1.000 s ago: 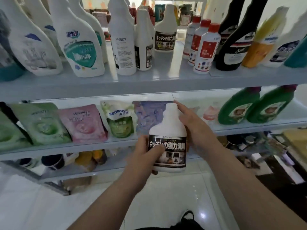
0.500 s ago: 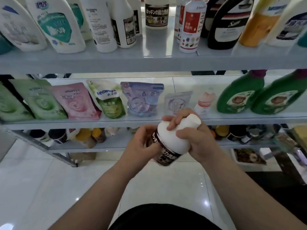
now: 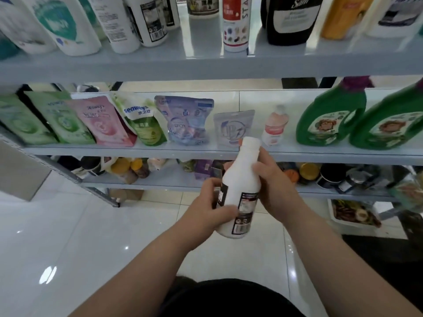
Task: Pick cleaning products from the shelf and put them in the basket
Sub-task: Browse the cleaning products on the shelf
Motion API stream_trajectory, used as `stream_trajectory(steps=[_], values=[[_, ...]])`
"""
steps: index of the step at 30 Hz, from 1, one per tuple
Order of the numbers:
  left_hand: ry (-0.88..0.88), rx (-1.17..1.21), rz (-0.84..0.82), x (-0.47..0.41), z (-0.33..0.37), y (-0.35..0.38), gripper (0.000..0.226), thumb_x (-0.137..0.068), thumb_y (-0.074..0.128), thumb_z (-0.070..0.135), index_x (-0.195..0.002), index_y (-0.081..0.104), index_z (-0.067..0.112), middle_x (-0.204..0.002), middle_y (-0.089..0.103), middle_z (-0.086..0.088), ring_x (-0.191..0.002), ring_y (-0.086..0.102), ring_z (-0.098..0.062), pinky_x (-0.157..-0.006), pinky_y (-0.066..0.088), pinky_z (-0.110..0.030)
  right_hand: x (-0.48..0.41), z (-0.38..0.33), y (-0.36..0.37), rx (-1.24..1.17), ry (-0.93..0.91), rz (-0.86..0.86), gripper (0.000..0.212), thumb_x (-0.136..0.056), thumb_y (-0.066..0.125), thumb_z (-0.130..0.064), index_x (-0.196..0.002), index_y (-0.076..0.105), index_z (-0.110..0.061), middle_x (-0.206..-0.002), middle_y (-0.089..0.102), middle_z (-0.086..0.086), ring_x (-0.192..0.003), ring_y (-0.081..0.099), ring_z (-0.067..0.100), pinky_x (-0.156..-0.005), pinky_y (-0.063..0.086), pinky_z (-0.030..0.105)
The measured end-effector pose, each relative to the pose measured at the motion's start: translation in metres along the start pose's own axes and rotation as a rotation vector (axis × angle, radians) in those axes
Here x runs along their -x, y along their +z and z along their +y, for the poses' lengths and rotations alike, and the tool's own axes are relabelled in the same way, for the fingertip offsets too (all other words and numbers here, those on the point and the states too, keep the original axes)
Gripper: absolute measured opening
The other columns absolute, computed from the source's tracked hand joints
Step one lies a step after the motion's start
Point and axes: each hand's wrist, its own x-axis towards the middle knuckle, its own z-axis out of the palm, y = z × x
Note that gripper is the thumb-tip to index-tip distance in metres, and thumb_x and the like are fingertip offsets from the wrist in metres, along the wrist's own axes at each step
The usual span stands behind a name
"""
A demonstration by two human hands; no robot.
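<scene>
A white cleaner bottle (image 3: pixel 243 181) with a dark label is held in front of the shelves, roughly upright and leaning slightly. My left hand (image 3: pixel 209 205) grips its lower body, thumb across the label. Higher up, my right hand (image 3: pixel 273 186) wraps the bottle's upper body from the right. The label's back, with a barcode, faces me. No basket shows in this view.
The top shelf (image 3: pixel 206 62) carries white, black and yellow bottles. On the middle shelf (image 3: pixel 146 151) stand refill pouches and two green jugs (image 3: pixel 332 117). Jars and cans fill the bottom shelf (image 3: pixel 174 184). Glossy white floor tiles (image 3: pixel 68 248) lie below.
The bottle came down from the middle shelf's height and was turned in both hands, from label front facing me, through a tilt, to back label showing. The view dipped downward.
</scene>
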Motion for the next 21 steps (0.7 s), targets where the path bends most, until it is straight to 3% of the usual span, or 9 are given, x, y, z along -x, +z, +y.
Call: stream_trajectory(steps=[2, 5, 8, 10, 12, 14, 16, 19, 21], values=[[-0.166, 0.27, -0.033, 0.001, 0.003, 0.013, 0.072, -0.065, 0.07, 0.035, -0.132, 0.049, 0.02, -0.125, 0.069, -0.019, -0.106, 0.071, -0.039, -0.082, 0.062, -0.056, 0.002, 0.004, -0.005, 0.059, 0.045, 0.122, 0.039, -0.087, 0.06, -0.04, -0.125, 0.065, -0.047, -0.12, 0.074, -0.001, -0.11, 0.071, 0.023, -0.09, 0.06, 0.046], [-0.302, 0.287, 0.039, 0.0, 0.016, 0.026, 0.037, -0.096, 0.048, 0.028, -0.124, 0.061, 0.007, -0.102, 0.078, -0.016, -0.08, 0.076, -0.031, -0.059, 0.061, -0.042, 0.004, 0.0, -0.012, 0.197, 0.098, 0.238, 0.01, -0.088, 0.067, -0.054, -0.092, 0.07, -0.063, -0.096, 0.074, -0.028, -0.088, 0.073, -0.002, -0.069, 0.058, 0.021], [-0.392, 0.171, 0.167, -0.003, 0.021, 0.031, 0.035, -0.103, 0.038, 0.027, -0.105, 0.068, 0.01, -0.085, 0.078, -0.011, -0.065, 0.073, -0.023, -0.05, 0.056, -0.032, 0.001, -0.004, -0.018, 0.37, 0.145, 0.287, 0.01, -0.092, 0.07, -0.051, -0.086, 0.063, -0.054, -0.078, 0.066, -0.041, -0.077, 0.062, -0.022, -0.059, 0.047, 0.005], [-0.368, 0.136, 0.241, -0.002, 0.019, 0.029, 0.037, -0.104, 0.039, 0.035, -0.099, 0.069, 0.014, -0.079, 0.077, -0.009, -0.059, 0.071, -0.021, -0.046, 0.052, -0.029, -0.001, -0.002, -0.016, 0.38, 0.181, 0.304, 0.009, -0.092, 0.07, -0.051, -0.085, 0.064, -0.052, -0.082, 0.068, -0.034, -0.079, 0.065, -0.016, -0.069, 0.053, 0.014], [-0.357, 0.245, 0.271, 0.001, 0.016, 0.021, 0.038, -0.104, 0.042, 0.039, -0.099, 0.069, 0.013, -0.078, 0.075, -0.008, -0.057, 0.067, -0.023, -0.041, 0.047, -0.026, -0.001, 0.002, -0.008, 0.172, 0.237, 0.29, 0.012, -0.096, 0.065, -0.05, -0.095, 0.074, -0.042, -0.096, 0.076, -0.016, -0.093, 0.073, 0.006, -0.087, 0.059, 0.035], [-0.405, 0.514, 0.173, 0.004, 0.013, 0.01, 0.038, -0.099, 0.048, 0.039, -0.114, 0.069, 0.011, -0.093, 0.069, -0.012, -0.072, 0.064, -0.031, -0.038, 0.041, -0.022, 0.001, 0.008, 0.004, -0.117, 0.307, 0.208, 0.046, -0.096, 0.06, -0.056, -0.121, 0.071, -0.018, -0.117, 0.074, 0.012, -0.113, 0.068, 0.033, -0.098, 0.052, 0.048], [-0.489, 0.778, -0.005, 0.009, 0.01, 0.002, 0.045, -0.091, 0.053, 0.039, -0.124, 0.068, 0.011, -0.104, 0.065, -0.016, -0.086, 0.065, -0.037, -0.032, 0.043, -0.021, 0.004, 0.014, 0.02, -0.274, 0.385, 0.08, 0.08, -0.077, 0.072, -0.069, -0.126, 0.063, -0.006, -0.12, 0.065, 0.023, -0.11, 0.058, 0.044, -0.09, 0.045, 0.042], [-0.529, 0.987, -0.226, 0.014, 0.005, -0.01, 0.055, -0.099, 0.04, 0.048, -0.117, 0.072, 0.007, -0.101, 0.071, -0.021, -0.079, 0.075, -0.038, -0.032, 0.05, -0.027, 0.001, 0.024, 0.039, -0.393, 0.473, -0.041, 0.088, -0.063, 0.079, -0.075, -0.119, 0.059, -0.01, -0.103, 0.04, 0.024, -0.097, 0.027, 0.034, -0.073, 0.026, 0.038], [-0.522, 0.94, -0.258, 0.013, 0.005, -0.02, 0.056, -0.098, 0.043, 0.051, -0.12, 0.069, 0.006, -0.1, 0.072, -0.022, -0.079, 0.075, -0.038, -0.038, 0.055, -0.029, -0.006, 0.028, 0.047, -0.363, 0.461, 0.011, 0.08, -0.075, 0.07, -0.075, -0.116, 0.06, -0.007, -0.099, 0.053, 0.026, -0.086, 0.045, 0.036, -0.069, 0.034, 0.034]])
